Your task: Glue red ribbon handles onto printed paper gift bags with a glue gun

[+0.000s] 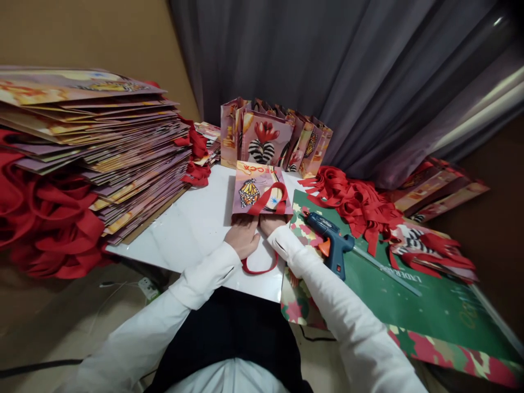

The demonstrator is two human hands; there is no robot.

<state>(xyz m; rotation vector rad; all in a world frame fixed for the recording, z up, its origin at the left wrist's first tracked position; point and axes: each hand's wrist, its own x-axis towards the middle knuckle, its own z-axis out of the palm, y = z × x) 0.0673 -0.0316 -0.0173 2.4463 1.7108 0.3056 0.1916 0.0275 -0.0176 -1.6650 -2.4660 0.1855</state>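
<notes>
A paper bag [241, 183] printed with a butterfly lies on the white tabletop [176, 229], its near edge toward me. One red ribbon handle [268, 197] rests over its face; another red ribbon loop [262, 271] hangs out below it. My left hand [242, 238] is at the bag's near edge, its fingertips hidden inside or under that edge. Beside it, my right hand [271, 222] reaches in at the same edge, and its fingers are mostly hidden too. Whether either hand grips the bag cannot be made out.
Flat bags [135, 147] with red ribbons are piled high on the left. Upright bags [268, 136] stand behind. On the right are a glue gun [335, 243], a heap of red ribbon [356, 202], a green sheet [409, 305] and more bags [434, 254].
</notes>
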